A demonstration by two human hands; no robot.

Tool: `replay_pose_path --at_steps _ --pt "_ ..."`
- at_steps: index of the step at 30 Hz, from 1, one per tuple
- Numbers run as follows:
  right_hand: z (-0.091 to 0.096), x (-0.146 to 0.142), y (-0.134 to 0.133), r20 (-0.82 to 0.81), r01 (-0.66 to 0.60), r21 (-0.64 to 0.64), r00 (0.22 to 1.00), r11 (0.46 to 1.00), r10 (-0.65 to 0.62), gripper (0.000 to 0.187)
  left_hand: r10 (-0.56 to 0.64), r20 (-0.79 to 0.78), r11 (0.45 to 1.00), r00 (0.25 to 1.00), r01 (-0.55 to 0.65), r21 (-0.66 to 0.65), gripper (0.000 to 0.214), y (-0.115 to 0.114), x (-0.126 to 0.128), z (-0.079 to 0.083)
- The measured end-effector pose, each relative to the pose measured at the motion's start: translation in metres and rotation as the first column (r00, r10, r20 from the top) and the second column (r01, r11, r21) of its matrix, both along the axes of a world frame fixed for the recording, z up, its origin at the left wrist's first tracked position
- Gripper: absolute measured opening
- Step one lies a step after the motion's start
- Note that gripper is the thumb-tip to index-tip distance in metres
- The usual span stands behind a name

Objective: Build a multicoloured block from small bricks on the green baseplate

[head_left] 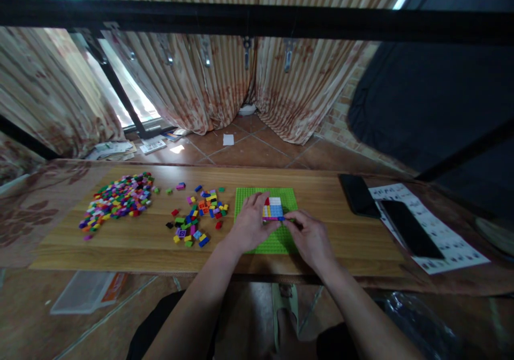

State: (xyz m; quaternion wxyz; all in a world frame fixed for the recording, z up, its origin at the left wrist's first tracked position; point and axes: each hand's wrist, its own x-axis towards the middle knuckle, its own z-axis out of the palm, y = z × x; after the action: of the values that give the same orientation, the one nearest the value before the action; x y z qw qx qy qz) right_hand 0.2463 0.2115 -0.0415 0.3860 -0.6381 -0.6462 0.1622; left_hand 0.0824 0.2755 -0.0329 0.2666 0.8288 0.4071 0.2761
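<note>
A green baseplate (287, 198) lies on the wooden table (329, 242) in front of me. On it stands a small block of joined bricks (273, 208) in white, yellow, red, pink and blue. My left hand (251, 222) rests on the plate with its fingers curled against the left side of the block. My right hand (310, 237) pinches a small blue brick (281, 219) at the block's front right corner.
A scatter of loose coloured bricks (198, 213) lies left of the plate, and a larger heap of bricks (118, 198) lies further left. Two dark phones (358, 194) (409, 227) and a printed sheet (439, 237) lie at the right. Curtains hang beyond the table.
</note>
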Motion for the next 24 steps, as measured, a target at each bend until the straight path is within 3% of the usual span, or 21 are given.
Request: replay_pose_path --at_steps 7,15,24 --pt "-0.001 -0.003 0.0 -0.014 0.022 0.011 1.0 1.0 -0.022 0.019 0.135 0.089 0.991 0.987 -0.133 -0.028 0.05 -0.002 0.011 -0.009" --pt "-0.005 -0.004 -0.001 -0.001 0.035 0.022 0.999 0.999 -0.035 0.022 0.245 0.106 0.967 0.964 -0.234 -0.104 0.049 -0.004 0.021 -0.005" --pt "-0.003 -0.001 0.002 -0.112 0.049 -0.06 0.992 0.997 -0.056 0.021 0.29 0.146 0.949 0.946 -0.264 -0.172 0.046 -0.005 0.024 -0.002"
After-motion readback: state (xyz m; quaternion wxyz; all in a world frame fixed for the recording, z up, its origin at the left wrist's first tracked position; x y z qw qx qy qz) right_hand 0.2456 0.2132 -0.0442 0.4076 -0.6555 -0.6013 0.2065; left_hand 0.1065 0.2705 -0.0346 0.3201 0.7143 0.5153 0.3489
